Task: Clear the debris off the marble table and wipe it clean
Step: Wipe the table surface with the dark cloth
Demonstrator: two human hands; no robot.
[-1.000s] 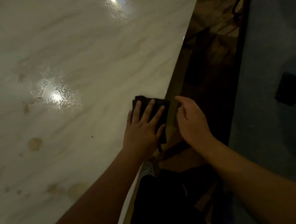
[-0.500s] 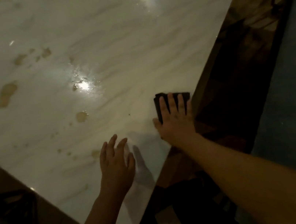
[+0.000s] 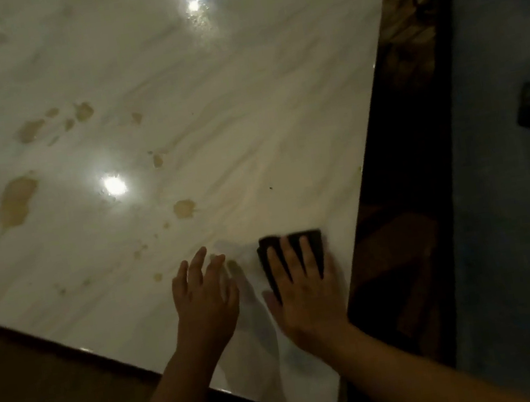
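R hand (image 3: 305,294) flat on dark cloth (image 3: 310,240).
Fingers straight, pressing cloth by the marble table's (image 3: 239,84) rt edge; my L hand (image 3: 202,299) just beside, fingers spread, holding nothing. Brown stains (image 3: 16,200) farther out.

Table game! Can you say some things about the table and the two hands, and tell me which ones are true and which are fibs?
1. The right hand presses flat on a dark cloth. True.
2. The left hand holds the cloth. False: it holds nothing, and its fingers are spread.
3. The table has brownish stains on it. True.
4. The cloth lies in the middle of the table. False: it lies near the table's right edge.
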